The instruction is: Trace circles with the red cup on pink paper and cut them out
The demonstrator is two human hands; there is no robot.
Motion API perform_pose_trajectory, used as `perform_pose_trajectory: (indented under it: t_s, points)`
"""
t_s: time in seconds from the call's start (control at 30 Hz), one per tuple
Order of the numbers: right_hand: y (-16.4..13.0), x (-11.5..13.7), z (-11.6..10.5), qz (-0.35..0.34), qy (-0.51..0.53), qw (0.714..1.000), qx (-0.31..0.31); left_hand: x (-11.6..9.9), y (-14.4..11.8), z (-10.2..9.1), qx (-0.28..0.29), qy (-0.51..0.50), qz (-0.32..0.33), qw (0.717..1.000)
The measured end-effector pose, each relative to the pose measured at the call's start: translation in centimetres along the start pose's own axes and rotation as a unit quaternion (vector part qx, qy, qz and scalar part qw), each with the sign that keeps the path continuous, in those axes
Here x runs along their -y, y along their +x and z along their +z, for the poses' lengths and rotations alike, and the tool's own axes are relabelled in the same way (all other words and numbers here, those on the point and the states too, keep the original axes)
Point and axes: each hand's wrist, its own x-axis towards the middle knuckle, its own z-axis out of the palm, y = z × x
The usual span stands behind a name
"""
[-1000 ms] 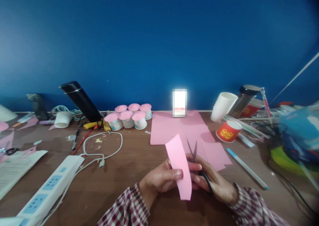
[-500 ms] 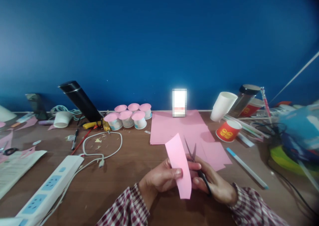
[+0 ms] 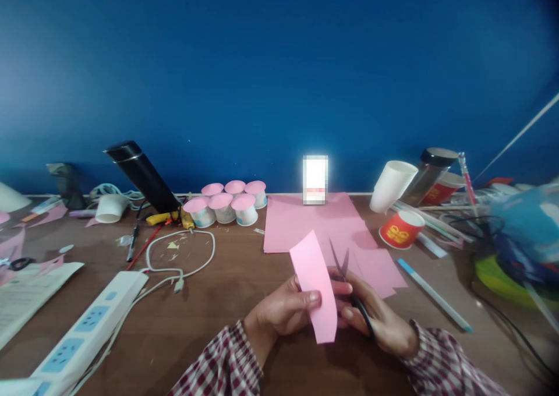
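My left hand (image 3: 282, 313) pinches a pink paper strip (image 3: 315, 285) upright, thumb pressed on its front face. Just right of the strip, my right hand (image 3: 379, 321) grips black-handled scissors (image 3: 344, 275). Their blades are slightly apart and point up and away, close behind the strip's right edge. Both hands hover low over the wooden table (image 3: 218, 303), near its front edge. Plaid sleeves cover both wrists.
Pink paper sheets (image 3: 318, 227) lie behind my hands. Several pink-topped small cups (image 3: 225, 204) stand at the back, with a red cup (image 3: 400, 229), a white cup (image 3: 391, 185) and a pen (image 3: 434, 294) to the right. A power strip (image 3: 82, 332) and white cable (image 3: 179, 262) lie left.
The strip and the scissors have shifted slightly upward and to the right. Otherwise both hands keep their grips and positions.
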Motion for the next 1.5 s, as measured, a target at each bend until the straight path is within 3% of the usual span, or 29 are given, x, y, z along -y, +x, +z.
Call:
perform_pose_trajectory:
  t_s: [0.47,0.9,1.03,1.5]
  points:
    - [-0.14,-0.29,-0.68,-0.023,-0.068,0.997,-0.02,0.28,0.02,-0.87,0.02,0.017,0.013,1.0]
    - [-0.06,0.06,0.12,0.004,0.018,1.0,0.019,0.0,-0.13,-0.21,0.016,0.015,-0.017,1.0]
    - [0.01,-0.1,0.08,-0.001,0.021,0.999,0.026,0.02,-0.15,-0.21,-0.003,0.005,-0.013,1.0]
    - [0.3,0.19,-0.19,-0.006,-0.014,1.0,0.023,0.36,-0.02,0.03,0.025,0.032,-0.002,0.999]
